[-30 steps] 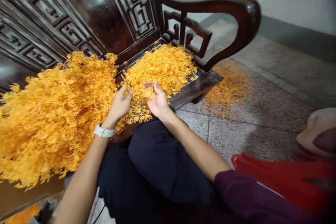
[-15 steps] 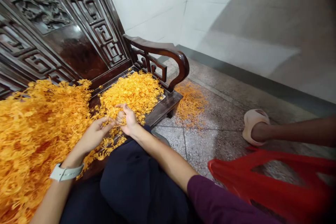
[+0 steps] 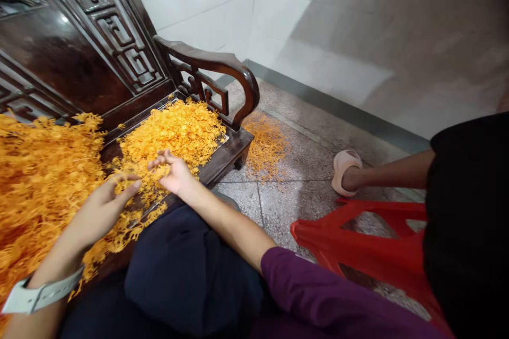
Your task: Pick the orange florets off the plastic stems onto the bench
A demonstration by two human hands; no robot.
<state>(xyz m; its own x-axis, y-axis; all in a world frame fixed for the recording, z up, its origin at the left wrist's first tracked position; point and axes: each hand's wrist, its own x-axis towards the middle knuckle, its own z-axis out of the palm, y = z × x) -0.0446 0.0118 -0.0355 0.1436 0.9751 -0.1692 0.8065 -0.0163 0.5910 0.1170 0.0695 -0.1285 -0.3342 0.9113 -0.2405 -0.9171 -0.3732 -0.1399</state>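
Observation:
My left hand, with a pale watch band on its wrist, reaches over the edge of a large heap of tangled orange plastic pieces. Its thumb and fingers are apart; orange pieces lie around the fingertips, and no firm hold shows. To its right, my right hand is turned palm up with fingers loosely curled around a small orange plastic piece. Just beyond it, a smaller mound of yellow-orange pieces lies on a light tray at the end of the dark wooden bench.
A carved backrest and curved armrest border the bench. Orange scraps are scattered on the speckled floor. At right stand a red plastic stool and another person's foot in a pink slipper; dark clothing shows beside it.
My hands, which were together, have come apart, the left drawing back toward the large heap. The view has shifted right, and another person's dark clothing has come into sight.

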